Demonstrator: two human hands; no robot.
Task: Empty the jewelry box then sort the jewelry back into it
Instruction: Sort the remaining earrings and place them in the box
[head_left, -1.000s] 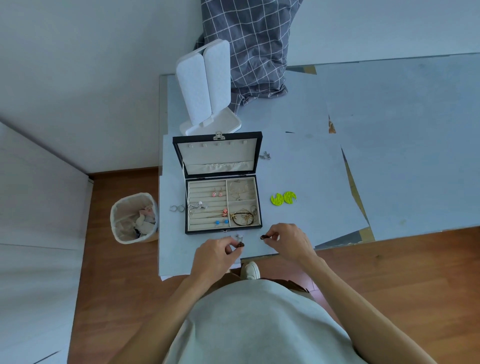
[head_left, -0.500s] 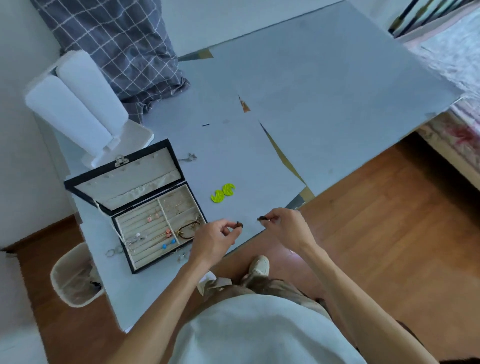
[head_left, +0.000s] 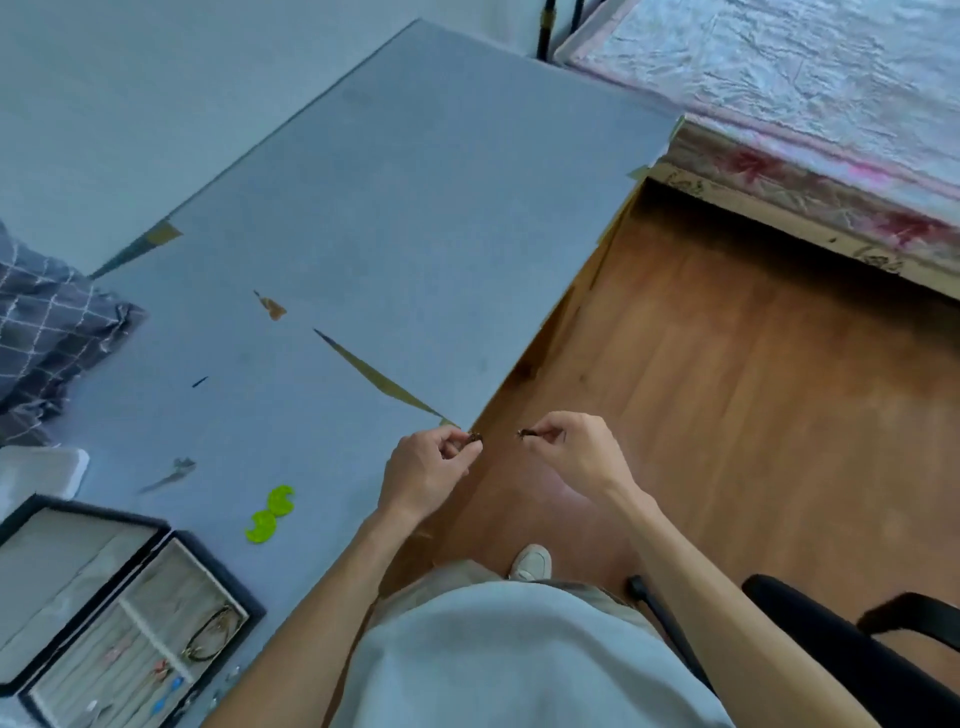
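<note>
Jewelry box (head_left: 93, 613) lies open, well left of your grips. Your left hand (head_left: 426, 473) pinches one small dark earring (head_left: 474, 439), your right hand (head_left: 576, 457) pinches its match (head_left: 525, 433), tips apart and facing, probably so you can pair them before sorting.

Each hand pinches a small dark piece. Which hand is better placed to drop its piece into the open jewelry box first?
Probably the left hand: it is over the table's edge, on the jewelry box's side. The right hand is over the floor, farther away, and would have to cross the left.
</note>
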